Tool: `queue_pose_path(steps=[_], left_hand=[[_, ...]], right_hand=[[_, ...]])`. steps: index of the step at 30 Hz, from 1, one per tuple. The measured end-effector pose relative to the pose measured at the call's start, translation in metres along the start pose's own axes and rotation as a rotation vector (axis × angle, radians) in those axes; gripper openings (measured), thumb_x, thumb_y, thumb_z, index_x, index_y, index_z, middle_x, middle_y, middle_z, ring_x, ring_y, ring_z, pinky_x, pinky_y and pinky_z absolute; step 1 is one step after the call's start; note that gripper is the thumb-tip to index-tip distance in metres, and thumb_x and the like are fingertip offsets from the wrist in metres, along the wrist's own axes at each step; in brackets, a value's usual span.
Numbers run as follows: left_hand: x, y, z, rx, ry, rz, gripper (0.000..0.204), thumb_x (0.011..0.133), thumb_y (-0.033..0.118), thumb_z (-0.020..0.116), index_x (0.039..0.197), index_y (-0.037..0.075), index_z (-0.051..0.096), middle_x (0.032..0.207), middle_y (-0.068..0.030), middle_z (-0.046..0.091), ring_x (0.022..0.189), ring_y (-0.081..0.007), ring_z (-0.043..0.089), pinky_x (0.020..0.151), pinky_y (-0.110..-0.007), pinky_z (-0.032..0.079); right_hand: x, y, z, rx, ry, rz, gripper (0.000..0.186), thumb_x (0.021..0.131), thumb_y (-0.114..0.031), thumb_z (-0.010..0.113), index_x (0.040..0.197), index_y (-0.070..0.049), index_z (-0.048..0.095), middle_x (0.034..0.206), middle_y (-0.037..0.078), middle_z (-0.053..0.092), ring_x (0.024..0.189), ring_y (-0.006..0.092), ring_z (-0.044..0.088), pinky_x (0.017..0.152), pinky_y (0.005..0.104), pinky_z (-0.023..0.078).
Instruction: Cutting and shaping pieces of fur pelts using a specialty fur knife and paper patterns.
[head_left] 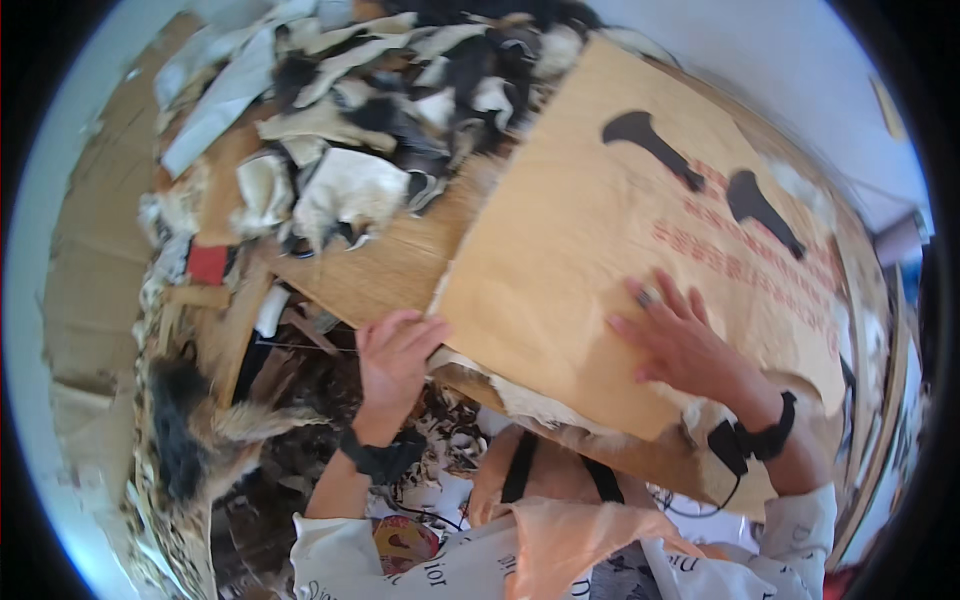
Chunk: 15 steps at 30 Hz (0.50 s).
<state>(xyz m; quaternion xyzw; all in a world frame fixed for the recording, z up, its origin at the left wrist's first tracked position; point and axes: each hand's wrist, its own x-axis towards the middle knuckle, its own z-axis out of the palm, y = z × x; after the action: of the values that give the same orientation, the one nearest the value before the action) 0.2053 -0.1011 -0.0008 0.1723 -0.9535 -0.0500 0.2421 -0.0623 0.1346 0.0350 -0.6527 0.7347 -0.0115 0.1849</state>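
A large sheet of brown paper [540,270] with red print lies tilted over the wooden table, light fur showing beneath its near edge. At the sheet's near left corner, my left hand [395,350] is closed, its fingertips on the paper edge; the thumb's grip is partly hidden. My right hand [680,330] rests on the sheet's near right part, palm down and fingers spread, with a ring on one finger. Beyond it on the paper lie two dark, flared, flat shapes, one farther left [650,145] and one farther right [765,212]. Neither hand touches them.
A heap of black, white and tan fur scraps [390,130] covers the table's far left. Below the left table edge, a dark fur piece [180,420] hangs near a wooden frame. Many scraps [450,430] lie under the table. Cardboard [90,290] stands along the left wall.
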Motion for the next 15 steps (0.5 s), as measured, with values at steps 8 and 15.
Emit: queue_pose_path(steps=[8, 15], left_hand=[[-0.004, 0.011, -0.011, 0.192, 0.004, -0.054, 0.028, 0.069, 0.008, 0.059, 0.093, 0.019, 0.067, 0.1, 0.0064, 0.065, 0.099, -0.0159, 0.053, 0.084, -0.035, 0.034], [0.048, 0.053, -0.026, -0.106, -0.23, -0.212, 0.031, 0.073, 0.003, 0.056, 0.102, 0.01, 0.065, 0.11, -0.004, 0.062, 0.11, -0.0292, 0.049, 0.093, -0.043, 0.036]], right_hand=[[0.003, -0.011, -0.005, -0.001, -0.044, 0.035, 0.067, 0.076, -0.041, 0.063, 0.136, -0.028, 0.037, 0.147, 0.015, 0.017, 0.135, 0.0461, 0.009, 0.097, 0.0693, 0.021], [0.005, -0.006, 0.006, -0.078, 0.018, 0.048, 0.062, 0.077, -0.043, 0.061, 0.134, -0.034, 0.04, 0.149, 0.014, 0.014, 0.133, 0.0486, 0.008, 0.094, 0.0725, 0.022]])
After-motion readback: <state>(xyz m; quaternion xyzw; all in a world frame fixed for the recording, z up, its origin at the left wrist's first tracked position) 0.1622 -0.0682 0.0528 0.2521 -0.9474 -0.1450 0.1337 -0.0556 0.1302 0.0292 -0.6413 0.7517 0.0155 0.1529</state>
